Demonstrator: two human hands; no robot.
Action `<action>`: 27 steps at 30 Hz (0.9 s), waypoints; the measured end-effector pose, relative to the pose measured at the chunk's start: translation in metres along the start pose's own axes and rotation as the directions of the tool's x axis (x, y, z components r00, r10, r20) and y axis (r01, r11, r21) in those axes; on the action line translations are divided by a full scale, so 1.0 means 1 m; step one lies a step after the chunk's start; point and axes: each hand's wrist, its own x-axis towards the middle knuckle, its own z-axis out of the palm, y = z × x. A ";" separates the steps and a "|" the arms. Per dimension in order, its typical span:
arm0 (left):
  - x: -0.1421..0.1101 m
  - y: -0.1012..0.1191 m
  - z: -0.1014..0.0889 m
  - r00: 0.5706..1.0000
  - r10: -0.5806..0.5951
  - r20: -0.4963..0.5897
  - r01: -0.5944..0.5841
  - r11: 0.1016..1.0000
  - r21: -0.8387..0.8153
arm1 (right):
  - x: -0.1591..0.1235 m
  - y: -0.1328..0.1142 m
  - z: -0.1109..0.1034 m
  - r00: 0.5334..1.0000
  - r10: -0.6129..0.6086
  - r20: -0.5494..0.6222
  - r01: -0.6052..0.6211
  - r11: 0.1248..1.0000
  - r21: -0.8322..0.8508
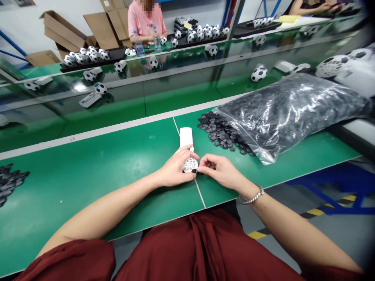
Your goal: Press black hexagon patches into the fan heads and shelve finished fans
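1. At the bench's (pixel 88 171) left edge lies a small heap of dark pieces (pixel 8 181).
2. Your left hand (pixel 175 169) is closed around the ball (pixel 190 165), a white lattice shell with a few black patches, near the bench's front edge.
3. A white handle (pixel 186 137) runs from the ball toward the far edge.
4. Your right hand (pixel 218 169) touches the ball's right side, fingers pinched; you cannot tell what they hold.
5. Toward the right edge, a clear bag (pixel 293 111) spills black pieces (pixel 218 130) onto the bench.
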 end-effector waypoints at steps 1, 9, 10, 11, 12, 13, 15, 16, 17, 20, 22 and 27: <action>-0.001 -0.001 0.000 1.000 -0.008 0.002 0.008 1.000 0.014 | -0.003 0.005 -0.008 0.997 -0.023 -0.076 0.016 0.996 -0.089; 0.000 -0.005 -0.009 0.996 0.026 0.081 -0.030 0.998 0.048 | -0.033 0.048 -0.076 0.843 -0.069 -0.533 -0.431 0.505 -0.747; 0.001 -0.006 -0.011 0.994 0.038 0.105 -0.042 0.998 0.044 | -0.033 0.050 -0.077 0.843 -0.065 -0.534 -0.441 0.486 -0.755; 0.001 -0.006 -0.012 0.990 0.054 0.128 -0.059 0.997 0.040 | -0.033 0.050 -0.077 0.845 -0.063 -0.531 -0.439 0.484 -0.757; 0.001 -0.006 -0.012 0.987 0.068 0.145 -0.074 0.996 0.041 | -0.032 0.050 -0.076 0.849 -0.062 -0.525 -0.432 0.491 -0.756; 0.000 -0.006 -0.012 0.987 0.069 0.144 -0.078 0.995 0.056 | -0.030 0.050 -0.075 0.856 -0.058 -0.514 -0.419 0.504 -0.755; -0.003 -0.005 -0.008 0.998 0.007 0.061 -0.015 0.992 0.122 | -0.027 0.050 -0.075 0.883 -0.052 -0.467 -0.370 0.536 -0.759; -0.005 -0.004 -0.005 0.999 -0.050 -0.008 0.051 0.987 0.155 | -0.026 0.051 -0.076 0.897 -0.054 -0.439 -0.339 0.551 -0.762; -0.007 -0.003 -0.002 0.991 -0.109 -0.075 0.120 0.977 0.173 | -0.025 0.052 -0.077 0.908 -0.060 -0.415 -0.311 0.569 -0.762; -0.013 -0.001 0.001 0.969 -0.190 -0.159 0.211 0.969 0.129 | -0.023 0.059 -0.082 0.915 -0.075 -0.396 -0.258 0.648 -0.717; -0.016 -0.001 -0.003 0.974 -0.176 -0.141 0.189 0.978 0.084 | -0.024 0.062 -0.085 0.916 -0.066 -0.396 -0.241 0.700 -0.673; -0.026 -0.003 -0.017 0.988 -0.138 -0.069 0.143 0.988 0.063 | -0.027 0.054 -0.085 0.947 -0.087 -0.310 -0.141 0.754 -0.642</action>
